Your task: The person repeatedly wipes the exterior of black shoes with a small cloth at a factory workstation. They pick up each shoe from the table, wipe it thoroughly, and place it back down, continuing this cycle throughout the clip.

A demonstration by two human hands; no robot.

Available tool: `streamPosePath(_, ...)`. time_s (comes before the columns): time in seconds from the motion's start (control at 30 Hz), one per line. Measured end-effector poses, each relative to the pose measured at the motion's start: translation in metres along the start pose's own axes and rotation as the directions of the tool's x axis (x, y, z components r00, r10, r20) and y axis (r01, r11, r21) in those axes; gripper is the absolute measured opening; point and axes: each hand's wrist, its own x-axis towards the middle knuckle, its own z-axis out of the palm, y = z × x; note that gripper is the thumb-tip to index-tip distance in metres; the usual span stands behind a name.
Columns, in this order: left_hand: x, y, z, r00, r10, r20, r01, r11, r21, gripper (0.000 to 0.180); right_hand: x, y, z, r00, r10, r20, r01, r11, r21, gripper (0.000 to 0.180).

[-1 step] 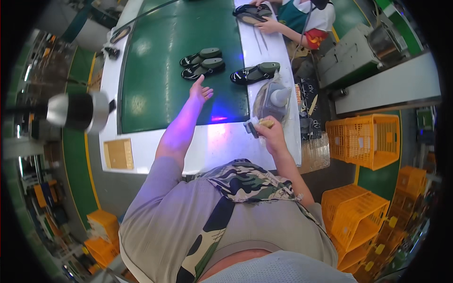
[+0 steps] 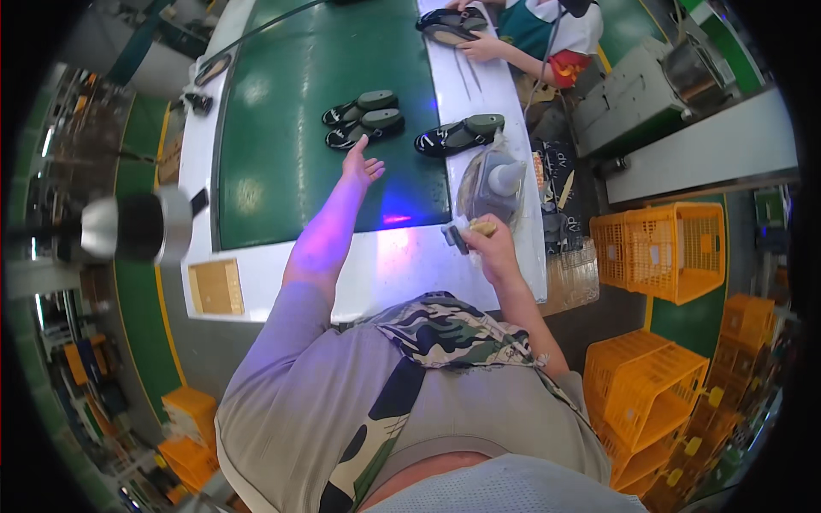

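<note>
My left hand [image 2: 363, 162] reaches out over the green belt [image 2: 291, 171], fingers spread and holding nothing. Just beyond its fingertips stands a pair of black shoes on green lasts, a nearer shoe [image 2: 366, 130] and a farther shoe [image 2: 359, 107]. My right hand [image 2: 492, 246] is closed around a small brush [image 2: 459, 238] with a pale handle and dark head, above the white table edge. Close beyond that hand sits a grey bottle [image 2: 494, 192] with a white top, in clear plastic. Another black shoe [image 2: 459, 135] on a green last straddles the belt's right edge.
Across the table at far right, a co-worker's hands [image 2: 481, 46] hold dark shoes [image 2: 449, 36]. A shallow wooden tray [image 2: 215, 286] lies at the near left corner. Orange crates [image 2: 658, 252] stand on the right. A black-and-silver lamp-like device [image 2: 141, 227] juts in from the left.
</note>
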Motion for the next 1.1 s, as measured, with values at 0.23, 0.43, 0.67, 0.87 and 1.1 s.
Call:
streamPosePath(0.23,0.057,0.046,0.062,0.974,-0.203,-0.1,0.201,0.979,-0.024,0.108,0.0,0.004,-0.006,0.987,-0.039,-0.156,0.019,0.991,-0.13,0.021)
streamPosePath(0.43,0.073,0.047,0.081,0.969,-0.196,-0.149,0.175,0.974,-0.147,0.082,0.004,0.002,-0.004,0.978,0.012,-0.208,-0.048,0.985,-0.167,0.019)
streamPosePath(0.67,0.083,-0.006,0.039,0.999,-0.024,-0.027,0.011,0.913,-0.407,0.049,0.011,-0.006,0.007,0.995,-0.012,-0.097,-0.004,0.986,-0.166,0.02)
streamPosePath(0.87,0.021,-0.027,-0.051,0.885,0.116,0.451,0.092,0.906,-0.413,0.051,0.004,-0.013,0.009,1.0,-0.002,0.012,0.004,0.982,-0.188,0.021)
streamPosePath(1.1,-0.175,0.006,-0.071,0.607,0.54,0.583,-0.396,0.842,-0.366,0.064,0.008,-0.034,0.019,0.999,-0.004,0.052,0.012,0.988,-0.153,0.019)
